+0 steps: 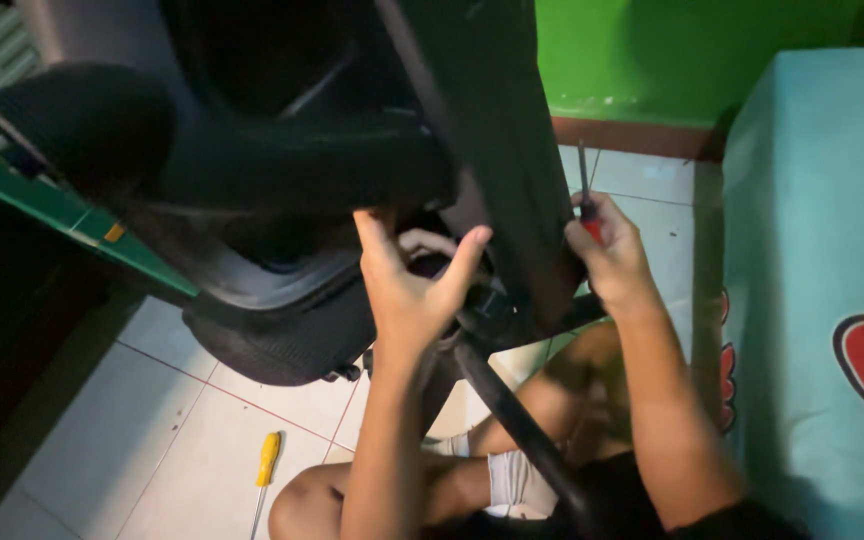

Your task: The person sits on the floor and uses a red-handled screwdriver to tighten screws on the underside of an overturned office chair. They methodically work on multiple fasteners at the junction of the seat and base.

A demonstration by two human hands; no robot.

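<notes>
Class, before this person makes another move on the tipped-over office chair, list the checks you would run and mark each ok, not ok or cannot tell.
1. Right hand grips the red-handled screwdriver: ok.
2. Screwdriver tip seated on a screw: cannot tell, the tip points up, away from the chair.
3. Left hand steadies the chair's underside mechanism: ok, fingers spread against it.
4. Office chair resting stably: cannot tell.
5. Spare yellow-handled screwdriver within reach on the tiled floor: ok.
6. Legs clear of the chair's black base arm: not ok, it crosses over them.

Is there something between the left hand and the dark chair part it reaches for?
Nothing visible. The left hand is open right at the chair underside; the right hand holds a red screwdriver aside.
</notes>
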